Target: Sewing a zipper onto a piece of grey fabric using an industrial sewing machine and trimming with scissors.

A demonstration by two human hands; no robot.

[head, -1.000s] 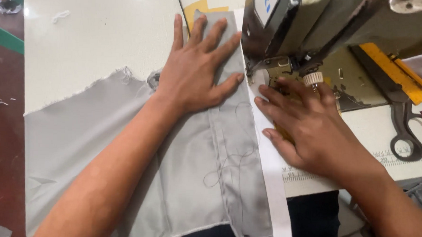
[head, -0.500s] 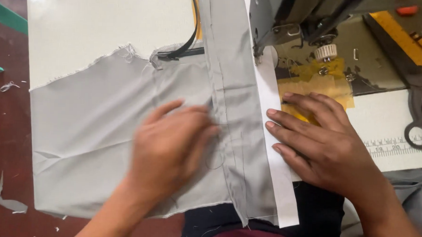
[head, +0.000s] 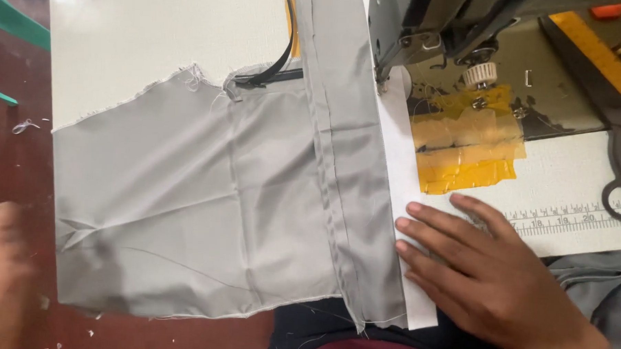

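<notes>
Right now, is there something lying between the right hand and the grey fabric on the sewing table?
Nothing visible does. The right hand lies flat on the white paper strip, its fingertips at the edge of the grey fabric. The blurred left hand is off the fabric, at its left edge.

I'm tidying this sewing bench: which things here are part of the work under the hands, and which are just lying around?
In use:
grey fabric
white strip beside its folded edge
sewing machine
right hand, fingertips on the strip
left hand, blurred, off the fabric

Lying about:
scissors
yellow tape patch
printed ruler
</notes>
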